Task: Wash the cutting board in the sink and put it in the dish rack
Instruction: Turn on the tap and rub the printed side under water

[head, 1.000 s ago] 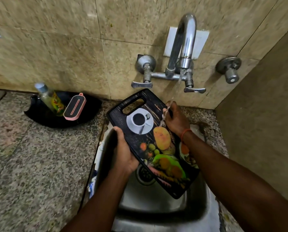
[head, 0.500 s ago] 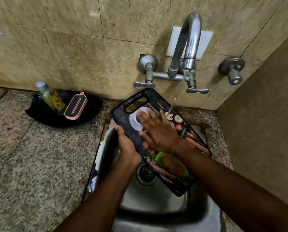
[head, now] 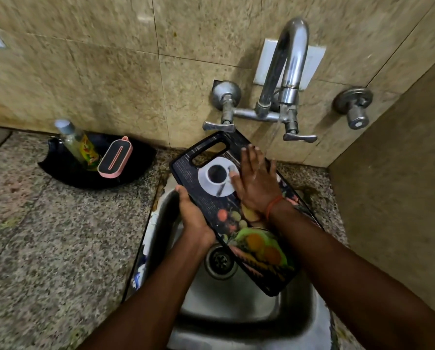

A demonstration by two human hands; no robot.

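A black cutting board [head: 211, 198] printed with a coffee cup and fruit tilts over the steel sink [head: 236, 306], handle slot toward the wall. My left hand [head: 193, 215] grips its left edge. My right hand [head: 255, 183] lies flat on the board's upper face, fingers spread, beside the printed cup. A thin stream of water [head: 274, 132] falls from the tap [head: 287, 72] onto the board near my right fingers. No dish rack is in view.
A black tray [head: 67, 170] on the granite counter [head: 59, 248] holds a soap bottle [head: 77, 145] and a pink-rimmed scrubber [head: 115, 157]. Tiled walls close in behind and on the right. The drain [head: 220, 261] shows under the board.
My right hand has slid from the board's left middle, over the printed cup, up toward its upper right under the water. My left hand keeps its grip on the edge.
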